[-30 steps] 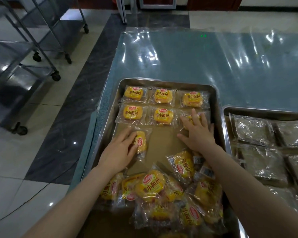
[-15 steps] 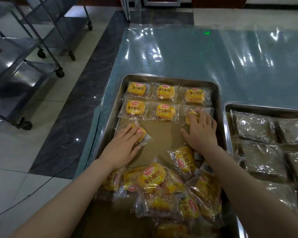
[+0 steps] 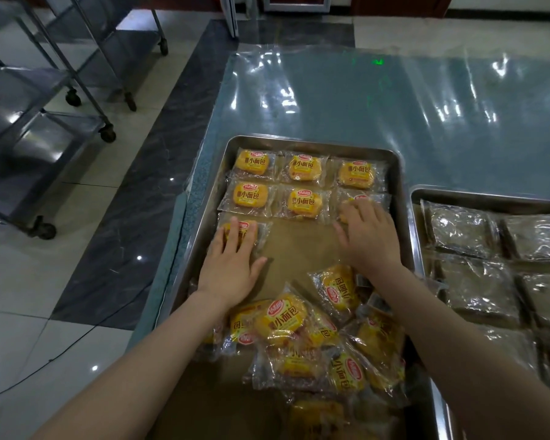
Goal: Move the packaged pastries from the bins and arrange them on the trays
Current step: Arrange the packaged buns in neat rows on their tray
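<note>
Presently left hand [image 3: 232, 265], fingers straight, presses a packaged pastry [image 3: 251, 230] at left edge of tray [image 3: 315, 143]; right hand [image 3: 369, 239], likewise flat, presses second pastry [image 3: 359, 197] at right edge.

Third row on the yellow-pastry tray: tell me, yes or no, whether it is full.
No, only one packet lies there, under the left hand, with bare brown liner to its right.
</note>
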Motion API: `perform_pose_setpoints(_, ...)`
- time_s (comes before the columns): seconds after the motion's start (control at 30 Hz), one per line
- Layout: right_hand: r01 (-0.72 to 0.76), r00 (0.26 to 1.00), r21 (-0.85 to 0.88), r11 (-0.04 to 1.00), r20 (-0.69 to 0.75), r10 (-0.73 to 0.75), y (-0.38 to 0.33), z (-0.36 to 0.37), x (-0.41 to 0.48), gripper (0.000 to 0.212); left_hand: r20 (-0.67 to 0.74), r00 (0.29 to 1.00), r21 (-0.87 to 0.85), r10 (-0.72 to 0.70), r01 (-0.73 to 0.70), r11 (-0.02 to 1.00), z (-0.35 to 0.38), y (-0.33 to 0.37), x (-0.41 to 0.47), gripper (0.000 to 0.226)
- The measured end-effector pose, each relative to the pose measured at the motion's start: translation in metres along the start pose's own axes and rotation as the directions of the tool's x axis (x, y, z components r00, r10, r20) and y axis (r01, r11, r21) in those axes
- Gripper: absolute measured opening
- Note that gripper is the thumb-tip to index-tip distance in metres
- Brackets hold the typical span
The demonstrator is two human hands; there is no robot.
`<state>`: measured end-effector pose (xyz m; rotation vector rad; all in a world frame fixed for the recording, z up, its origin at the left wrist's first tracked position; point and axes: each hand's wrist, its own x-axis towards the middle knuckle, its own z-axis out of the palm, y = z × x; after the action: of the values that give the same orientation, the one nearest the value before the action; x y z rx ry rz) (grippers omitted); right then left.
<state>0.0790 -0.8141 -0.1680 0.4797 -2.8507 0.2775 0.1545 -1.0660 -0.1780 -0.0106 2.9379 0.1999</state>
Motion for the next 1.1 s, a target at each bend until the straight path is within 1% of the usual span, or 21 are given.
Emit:
perform_pose_setpoints(0.03,0.045,0.997,0.033,0.998,0.056,-0.047,-0.002,-0.007,-0.002,0.035,-0.031,0.999,-0.009,0.007,-0.008,1.0,0.0,-0.001,-0.001,0.068)
perform_pose_setpoints(0.07,0.066,0.978,0.096,0.993,0.189,-0.083,-0.005,-0.014,-0.005,0.035,-0.063,0.998,-0.012,0.02,-0.021,1.0,0.0,-0.003,-0.003,0.067)
perform_pose_setpoints(0.1,0.054,0.921,0.149,0.987,0.376,-0.107,-0.007,-0.018,-0.009,0.039,-0.09,0.995,-0.014,0.034,-0.035,0.999,0.0,-0.004,-0.006,0.065)
perform_pose_setpoints(0.13,0.045,0.83,0.145,0.988,0.545,-0.118,-0.009,-0.021,-0.012,0.046,-0.107,0.993,-0.018,0.044,-0.047,0.999,0.0,-0.005,-0.009,0.064)
perform_pose_setpoints(0.17,0.068,0.749,0.101,0.993,0.652,-0.118,-0.011,-0.024,-0.015,0.05,-0.115,0.992,-0.029,0.051,-0.054,0.998,0.001,-0.007,-0.013,0.064)
perform_pose_setpoints(0.2,0.094,0.713,0.062,0.994,0.692,-0.111,-0.011,-0.025,-0.018,0.051,-0.116,0.992,-0.044,0.054,-0.059,0.997,0.002,-0.008,-0.016,0.064)
perform_pose_setpoints(0.27,0.049,0.762,0.071,0.996,0.642,-0.083,-0.012,-0.024,-0.021,0.042,-0.101,0.993,-0.065,0.062,-0.068,0.996,0.002,-0.009,-0.022,0.065)
perform_pose_setpoints(0.3,-0.034,0.809,0.115,0.993,0.586,-0.04,-0.013,-0.024,-0.022,0.037,-0.088,0.994,-0.069,0.072,-0.078,0.995,0.002,-0.01,-0.026,0.065)
perform_pose_setpoints(0.37,-0.259,0.883,0.239,0.936,0.451,0.129,-0.017,-0.022,-0.023,0.031,-0.06,0.993,-0.075,0.099,-0.104,0.992,0.004,-0.012,-0.032,0.065)
perform_pose_setpoints(0.43,-0.436,0.863,0.305,0.846,0.407,0.298,-0.021,-0.023,-0.022,0.036,-0.024,0.993,-0.077,0.119,-0.121,0.99,0.006,-0.016,-0.038,0.066)
perform_pose_setpoints(0.47,-0.465,0.844,0.284,0.838,0.427,0.324,-0.022,-0.023,-0.022,0.039,-0.004,0.993,-0.08,0.12,-0.12,0.99,0.007,-0.018,-0.041,0.066)
perform_pose_setpoints(0.53,-0.437,0.835,0.217,0.873,0.459,0.304,-0.025,-0.02,-0.024,0.043,0.029,0.993,-0.085,0.119,-0.116,0.99,0.01,-0.022,-0.045,0.067)
perform_pose_setpoints(0.57,-0.43,0.847,0.223,0.875,0.437,0.304,-0.026,-0.019,-0.024,0.041,0.043,0.991,-0.084,0.123,-0.12,0.989,0.012,-0.023,-0.047,0.067)
perform_pose_setpoints(0.67,-0.469,0.881,0.424,0.775,0.278,0.382,-0.03,-0.021,-0.019,0.034,0.064,0.989,-0.069,0.137,-0.132,0.989,0.014,-0.023,-0.05,0.065)
perform_pose_setpoints(0.73,-0.534,0.845,0.473,0.701,0.33,0.421,-0.033,-0.023,-0.013,0.051,0.059,0.989,-0.065,0.137,-0.133,0.989,0.013,-0.022,-0.05,0.065)
perform_pose_setpoints(0.77,-0.553,0.828,0.431,0.713,0.382,0.411,-0.035,-0.024,-0.013,0.059,0.058,0.988,-0.069,0.14,-0.136,0.988,0.013,-0.022,-0.05,0.065)
perform_pose_setpoints(0.8,-0.534,0.825,0.343,0.773,0.412,0.387,-0.038,-0.024,-0.013,0.066,0.056,0.988,-0.078,0.143,-0.139,0.987,0.012,-0.022,-0.05,0.066)
perform_pose_setpoints(0.87,-0.394,0.862,0.118,0.911,0.39,0.323,-0.041,-0.021,-0.019,0.076,0.045,0.989,-0.107,0.141,-0.135,0.985,0.009,-0.022,-0.049,0.066)
perform_pose_setpoints(0.93,-0.266,0.9,-0.045,0.963,0.345,0.265,-0.044,-0.018,-0.024,0.081,0.005,0.991,-0.118,0.137,-0.136,0.984,0.005,-0.021,-0.046,0.064)
perform_pose_setpoints(1.03,-0.108,0.943,-0.019,0.994,0.315,0.108,-0.048,-0.012,-0.025,0.063,-0.055,0.987,-0.11,0.152,-0.157,0.981,-0.004,-0.018,-0.036,0.06)
perform_pose_setpoints(1.1,-0.041,0.93,0.039,0.998,0.366,0.023,-0.049,-0.007,-0.027,0.051,-0.037,0.987,-0.121,0.159,-0.163,0.979,-0.01,-0.014,-0.025,0.058)
